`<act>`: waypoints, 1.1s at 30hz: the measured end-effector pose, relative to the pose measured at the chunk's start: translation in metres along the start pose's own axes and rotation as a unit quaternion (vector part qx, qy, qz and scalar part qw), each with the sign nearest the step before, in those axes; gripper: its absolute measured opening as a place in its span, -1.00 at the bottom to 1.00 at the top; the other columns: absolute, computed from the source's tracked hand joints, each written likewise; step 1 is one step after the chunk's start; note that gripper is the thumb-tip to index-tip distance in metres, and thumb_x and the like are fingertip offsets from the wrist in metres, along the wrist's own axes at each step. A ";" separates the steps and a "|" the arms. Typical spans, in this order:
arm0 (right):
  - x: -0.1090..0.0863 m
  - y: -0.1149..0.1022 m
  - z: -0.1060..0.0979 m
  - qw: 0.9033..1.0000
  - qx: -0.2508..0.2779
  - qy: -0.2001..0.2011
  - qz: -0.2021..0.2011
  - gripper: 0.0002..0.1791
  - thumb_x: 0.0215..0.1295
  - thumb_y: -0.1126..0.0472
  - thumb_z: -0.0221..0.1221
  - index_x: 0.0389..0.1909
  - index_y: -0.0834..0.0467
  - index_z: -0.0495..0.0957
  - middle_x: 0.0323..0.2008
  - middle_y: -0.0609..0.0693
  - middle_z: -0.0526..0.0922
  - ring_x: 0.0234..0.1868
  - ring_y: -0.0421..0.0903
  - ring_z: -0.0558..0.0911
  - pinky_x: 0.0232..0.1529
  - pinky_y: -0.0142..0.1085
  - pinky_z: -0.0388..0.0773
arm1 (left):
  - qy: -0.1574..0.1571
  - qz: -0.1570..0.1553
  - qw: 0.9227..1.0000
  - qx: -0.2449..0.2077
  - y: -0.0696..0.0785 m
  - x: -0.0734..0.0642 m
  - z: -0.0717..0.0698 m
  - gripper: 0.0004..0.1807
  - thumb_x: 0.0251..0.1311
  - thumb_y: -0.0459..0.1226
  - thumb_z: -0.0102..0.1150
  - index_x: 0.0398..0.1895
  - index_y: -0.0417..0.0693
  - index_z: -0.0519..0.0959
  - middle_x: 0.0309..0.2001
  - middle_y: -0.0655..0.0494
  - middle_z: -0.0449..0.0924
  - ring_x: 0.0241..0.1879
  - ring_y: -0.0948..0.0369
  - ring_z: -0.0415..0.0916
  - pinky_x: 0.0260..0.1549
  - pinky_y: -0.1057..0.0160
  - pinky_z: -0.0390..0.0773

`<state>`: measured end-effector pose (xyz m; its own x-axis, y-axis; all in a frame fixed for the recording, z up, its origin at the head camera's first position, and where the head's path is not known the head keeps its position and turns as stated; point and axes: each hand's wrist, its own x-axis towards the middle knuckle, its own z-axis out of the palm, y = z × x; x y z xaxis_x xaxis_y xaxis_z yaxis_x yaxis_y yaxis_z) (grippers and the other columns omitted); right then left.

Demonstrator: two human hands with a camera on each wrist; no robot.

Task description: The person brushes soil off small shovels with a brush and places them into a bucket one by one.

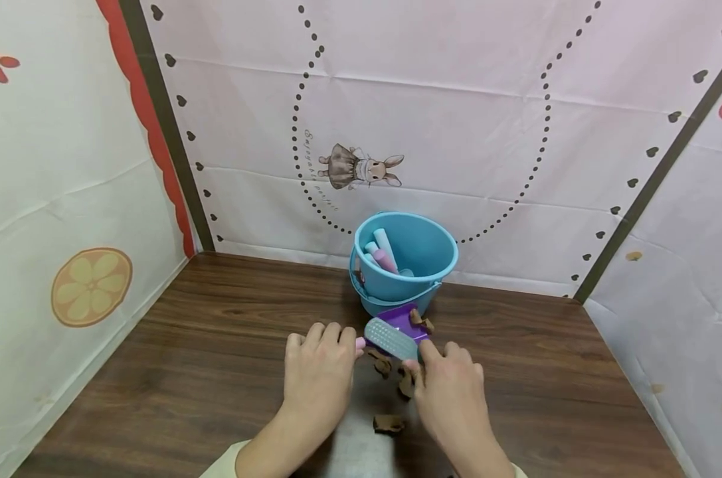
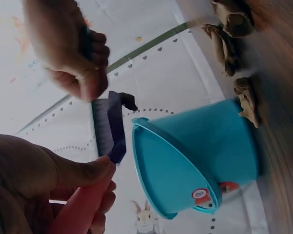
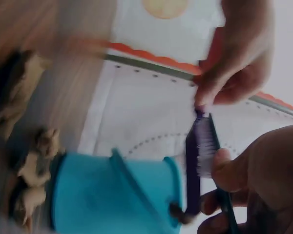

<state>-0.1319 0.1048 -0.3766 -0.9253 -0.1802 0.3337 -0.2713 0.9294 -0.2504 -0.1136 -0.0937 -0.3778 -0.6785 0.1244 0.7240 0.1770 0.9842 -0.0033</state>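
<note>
My left hand (image 1: 319,365) grips the pink handle (image 2: 85,204) of a small purple dustpan (image 1: 401,313). In my right hand (image 1: 453,392) is a brush (image 1: 390,338) with a grey-blue back, held by its handle. Its bristles (image 3: 205,146) face into the dustpan, as the right wrist view shows. A crumpled brown scrap (image 1: 421,321) lies at the dustpan's far right edge. Both tools are above the table, in front of the blue bucket (image 1: 405,265). Below them, more brown scraps (image 1: 388,424) are on the wood; what they are made of I cannot tell.
Pink and light-blue handles (image 1: 384,259) stick up inside the bucket, whose carrying handle hangs down in front. The brown wooden table (image 1: 217,345) ends at printed cloth walls (image 1: 456,133) at the back and both sides.
</note>
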 end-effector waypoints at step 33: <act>0.009 0.031 -0.018 0.996 -0.001 0.064 0.056 -0.70 0.39 -0.01 0.26 -0.18 0.17 0.60 -0.48 0.12 0.48 -0.42 0.13 0.53 -0.45 -0.07 0.32 | 0.005 0.004 1.000 -0.010 -0.007 -0.001 0.001 -0.70 0.12 -0.08 0.48 -0.54 -0.04 0.60 -0.57 0.08 0.53 -0.52 0.09 0.47 -0.55 0.14 0.28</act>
<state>-0.1438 0.1379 -0.3649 -0.9080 -0.0336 0.4177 -0.1684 0.9420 -0.2903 -0.1146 -0.1003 -0.3789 -0.6695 0.1311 0.7312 0.1973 0.9803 0.0049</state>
